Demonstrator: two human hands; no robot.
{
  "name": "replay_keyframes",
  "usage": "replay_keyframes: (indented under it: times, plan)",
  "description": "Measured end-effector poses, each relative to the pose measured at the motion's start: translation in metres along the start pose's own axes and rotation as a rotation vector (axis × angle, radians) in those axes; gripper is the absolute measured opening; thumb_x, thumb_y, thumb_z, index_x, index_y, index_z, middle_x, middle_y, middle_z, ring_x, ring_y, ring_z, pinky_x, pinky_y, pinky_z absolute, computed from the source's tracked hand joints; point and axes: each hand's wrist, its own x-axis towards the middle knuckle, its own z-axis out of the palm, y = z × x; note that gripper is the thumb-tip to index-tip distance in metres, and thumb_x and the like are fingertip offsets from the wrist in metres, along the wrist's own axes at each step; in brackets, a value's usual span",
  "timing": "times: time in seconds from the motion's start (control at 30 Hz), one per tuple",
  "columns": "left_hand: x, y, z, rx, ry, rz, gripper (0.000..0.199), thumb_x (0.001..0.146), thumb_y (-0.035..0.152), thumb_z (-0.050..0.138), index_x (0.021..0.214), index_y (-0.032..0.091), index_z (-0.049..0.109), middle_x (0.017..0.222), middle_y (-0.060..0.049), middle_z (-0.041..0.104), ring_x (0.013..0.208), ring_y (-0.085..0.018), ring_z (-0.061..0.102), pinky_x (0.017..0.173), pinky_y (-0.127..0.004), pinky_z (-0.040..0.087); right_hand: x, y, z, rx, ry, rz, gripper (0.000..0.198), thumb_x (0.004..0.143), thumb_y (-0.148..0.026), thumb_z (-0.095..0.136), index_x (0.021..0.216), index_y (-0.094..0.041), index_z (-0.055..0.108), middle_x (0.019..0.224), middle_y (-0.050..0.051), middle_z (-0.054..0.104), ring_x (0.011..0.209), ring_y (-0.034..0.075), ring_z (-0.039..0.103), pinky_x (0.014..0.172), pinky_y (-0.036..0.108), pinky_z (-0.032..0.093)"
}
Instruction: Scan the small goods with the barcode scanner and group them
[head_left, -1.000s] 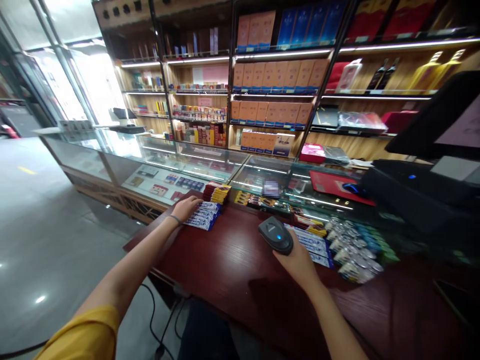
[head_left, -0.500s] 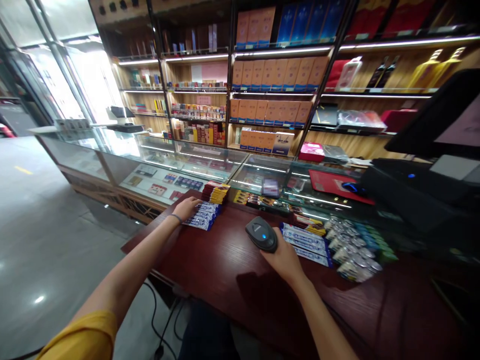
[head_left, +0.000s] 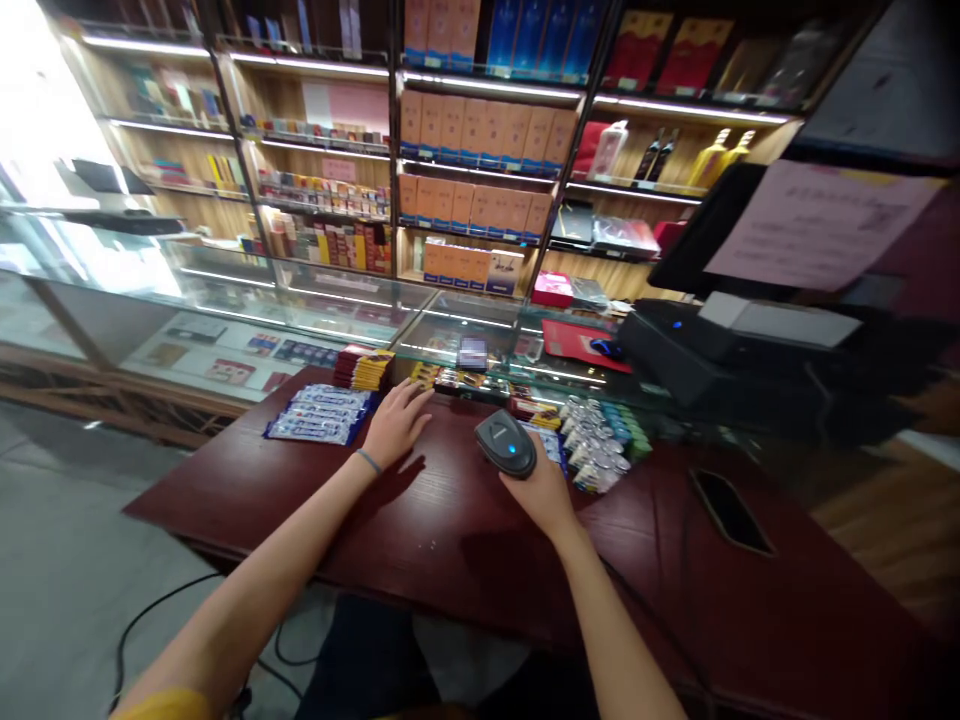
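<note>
My right hand (head_left: pixel 541 492) is wrapped round a black barcode scanner (head_left: pixel 506 443) with a blue light on its top, held above the dark red table. My left hand (head_left: pixel 396 424) hovers over the tabletop, fingers spread, with nothing in it. Left of it lies a stack of blue-and-white packets (head_left: pixel 321 413). Behind that sits a pile of red-and-yellow packets (head_left: pixel 364 368). More blue-and-white packets (head_left: pixel 553 446) are partly hidden behind the scanner and my right hand. Just right of them are rows of silver-topped packs (head_left: pixel 596 445) and green ones (head_left: pixel 636 432).
A phone (head_left: pixel 733 510) lies on the table (head_left: pixel 442 540) at the right. A glass display counter (head_left: pixel 352 310) runs behind, with a red mat (head_left: pixel 577 343) and a mouse on it. A black monitor (head_left: pixel 697 235) stands at the right. Cables (head_left: pixel 161 610) hang below the table's left side.
My left hand has come off the left stack of blue-and-white packets and moved right. The view has turned right, bringing the phone into clear sight. My right hand still holds the scanner.
</note>
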Motion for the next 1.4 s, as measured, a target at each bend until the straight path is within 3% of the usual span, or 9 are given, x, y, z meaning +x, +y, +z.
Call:
replay_keyframes:
  times: [0.2,0.43,0.7,0.97,1.03,1.17,1.27,1.4]
  plan:
    - [0.011,0.064,0.046,-0.148,-0.018,0.065,0.043,0.097,0.030,0.052,0.139,0.022,0.056,0.146,-0.013,0.051,0.142,-0.031,0.041,0.118,-0.052,0.037,-0.010,0.042,-0.035,0.001,0.107,0.070,0.049,0.073,-0.035,0.068,0.119,-0.026,0.054,0.093,0.004,0.074,0.097,0.028,0.071,0.082,0.038,0.054]
    - [0.021,0.115,0.085,-0.232,-0.153,0.140,0.039,0.093,0.028,0.059,0.131,0.018,0.062,0.127,-0.014,0.062,0.119,-0.029,0.056,0.105,-0.045,0.047,-0.018,0.071,-0.067,-0.009,0.190,0.130,0.047,0.075,-0.033,0.068,0.119,-0.024,0.054,0.096,0.005,0.075,0.096,0.026,0.072,0.083,0.037,0.056]
    - [0.021,0.131,0.111,-0.163,-0.316,0.181,0.029,0.091,0.035,0.065,0.115,0.020,0.072,0.115,-0.012,0.065,0.106,-0.027,0.058,0.093,-0.041,0.049,-0.019,0.083,-0.065,-0.008,0.244,0.135,0.044,0.074,-0.033,0.068,0.116,-0.025,0.055,0.096,0.005,0.075,0.095,0.026,0.073,0.082,0.036,0.056]
    - [0.023,0.135,0.109,-0.125,-0.285,0.269,0.022,0.099,0.024,0.052,0.097,0.018,0.073,0.116,-0.012,0.069,0.114,-0.025,0.058,0.098,-0.042,0.045,-0.017,0.075,-0.067,-0.051,0.195,0.163,0.048,0.075,-0.036,0.068,0.119,-0.027,0.052,0.092,0.005,0.074,0.092,0.029,0.073,0.079,0.038,0.056]
    - [0.026,0.133,0.104,-0.181,-0.267,0.188,0.023,0.100,0.024,0.049,0.098,0.017,0.071,0.115,-0.012,0.070,0.112,-0.024,0.061,0.098,-0.040,0.046,-0.015,0.072,-0.069,-0.051,0.194,0.157,0.044,0.075,-0.035,0.068,0.116,-0.027,0.053,0.091,0.004,0.074,0.090,0.029,0.073,0.078,0.038,0.056]
    - [0.034,0.113,0.086,-0.390,-0.271,-0.235,0.029,0.100,0.034,0.044,0.099,0.019,0.069,0.096,-0.010,0.074,0.091,-0.023,0.069,0.083,-0.035,0.051,-0.007,0.067,-0.069,-0.020,0.181,0.104,0.046,0.074,-0.033,0.069,0.117,-0.026,0.055,0.096,0.004,0.074,0.092,0.027,0.072,0.082,0.038,0.056]
    - [0.035,0.086,0.069,-0.791,-0.323,-0.503,0.033,0.097,0.046,0.048,0.097,0.018,0.067,0.089,-0.008,0.075,0.082,-0.023,0.071,0.074,-0.032,0.054,0.002,0.060,-0.063,0.021,0.152,0.066,0.050,0.074,-0.031,0.070,0.121,-0.025,0.054,0.104,0.005,0.073,0.098,0.026,0.071,0.087,0.038,0.055]
    - [0.020,0.051,0.049,-1.272,-0.347,-0.747,0.040,0.085,0.053,0.067,0.099,0.016,0.064,0.093,-0.008,0.075,0.080,-0.021,0.073,0.074,-0.032,0.057,0.014,0.044,-0.047,0.063,0.039,0.039,0.053,0.075,-0.027,0.068,0.126,-0.026,0.052,0.109,0.004,0.073,0.103,0.025,0.070,0.090,0.037,0.054]
